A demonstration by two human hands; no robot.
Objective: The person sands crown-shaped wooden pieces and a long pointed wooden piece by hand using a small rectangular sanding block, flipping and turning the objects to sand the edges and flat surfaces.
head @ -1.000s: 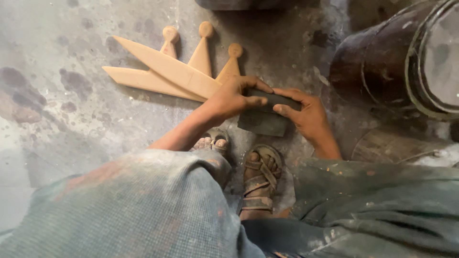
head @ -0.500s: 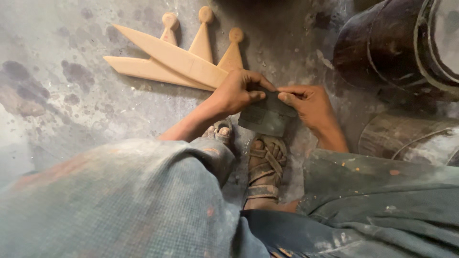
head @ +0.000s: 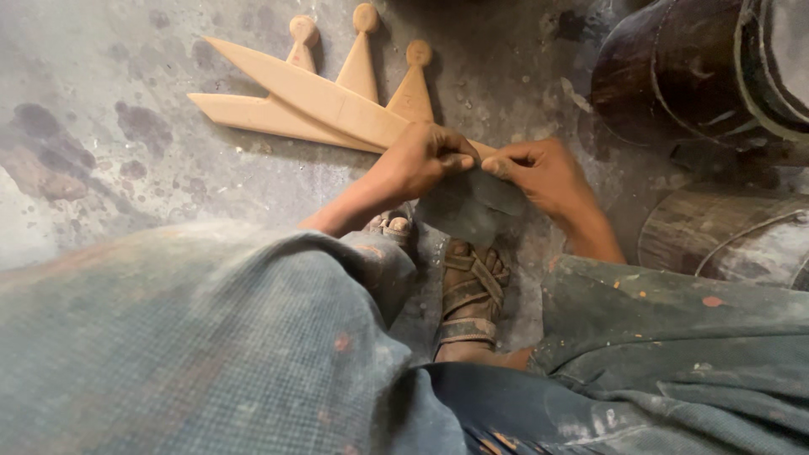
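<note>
Both hands' fingers [head: 459, 160] now lifted, pinching dark sheet [head: 472, 206] w/ thumbs.

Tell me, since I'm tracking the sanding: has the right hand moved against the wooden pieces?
Yes. The right hand has come up from below toward the wooden pieces, meeting the left hand.

Drums [head: 674, 76] block right; floor [head: 101, 67] left seemingly open.
</note>
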